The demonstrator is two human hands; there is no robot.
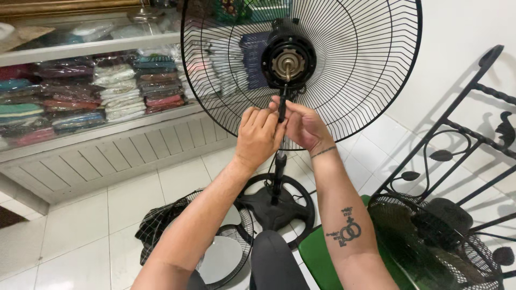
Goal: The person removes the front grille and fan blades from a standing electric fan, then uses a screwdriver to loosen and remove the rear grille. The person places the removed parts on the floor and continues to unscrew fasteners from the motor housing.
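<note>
Both hands, left hand (pixel 258 134) and right hand (pixel 303 124), are closed together on the thin black metal fan pole (pixel 280 161), just below the bare motor shaft (pixel 287 65); blades and front guard remain unfitted.

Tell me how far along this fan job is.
Done: the front grille lies on the floor and the motor shaft is bare, no blade on it. In hand: left hand and right hand grip the pole under the motor. Left: rear grille is still mounted.
</note>
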